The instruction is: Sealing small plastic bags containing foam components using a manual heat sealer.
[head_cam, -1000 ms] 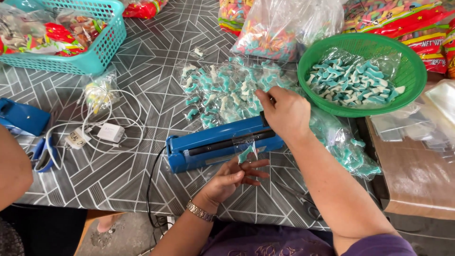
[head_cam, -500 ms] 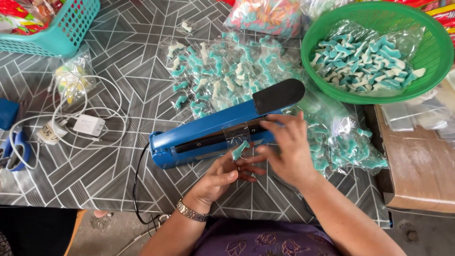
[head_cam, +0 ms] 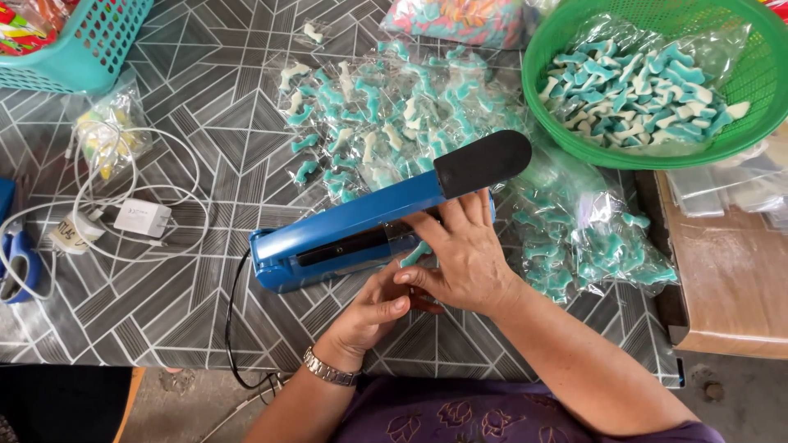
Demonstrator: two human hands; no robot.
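The small clear packet (head_cam: 416,253) with a teal-and-white gummy candy inside sits at the front edge of the blue heat sealer (head_cam: 369,226), mostly hidden under the two hands. The right hand (head_cam: 464,254) lies flat over it, fingers spread and loosely curved, pressing the packet's top toward the sealer's bar instead of gripping it. The left hand (head_cam: 379,305), just below and partly tucked under the right, pinches the lower part of the packet between thumb and fingertips. Judging by its look, the packet is very light, its film thin, slippery and easily creased, and the candy soft enough to squash, so the best hold is on the film edges, away from the candy and the open mouth. The sealer's arm stands raised, its black handle end above the right hand. Beyond the right hand's fingertips lies a heap of filled packets (head_cam: 386,123) on the desk (head_cam: 205,98); further up and to its right a green basket (head_cam: 550,90) holds loose teal-and-white candies in a clear bag. Right of the wrist lies another pile of packed candy (head_cam: 591,238). Far left of the left hand stands a turquoise basket (head_cam: 90,57) with colourful packets.
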